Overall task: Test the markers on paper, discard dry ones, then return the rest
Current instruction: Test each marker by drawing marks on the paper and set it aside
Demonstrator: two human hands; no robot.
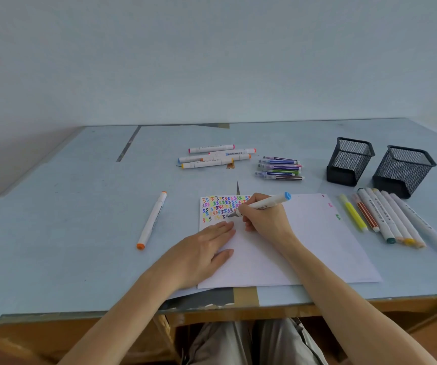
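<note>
On the desk [80, 206]: a thin, limp paper [304, 246] is lain near the front edge.
Left hand [201, 248]: laid flat, fingers straight, pinning the paper.
Right hand [262, 217]: wrapped around the marker [267, 202].
Marker: judged light, stiff, smooth; best taken mid-barrel.

matt white paper [278, 248], smooth plastic markers [386, 217], black wire-mesh metal cups [349, 162], matt blue tabletop [80, 219].

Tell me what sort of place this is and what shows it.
Probably a plain desk or craft workstation, indoors against a bare wall. Two black mesh pen holders stand on the table, groups of markers lie about, and a paper sheet carries rows of coloured test squiggles.
</note>
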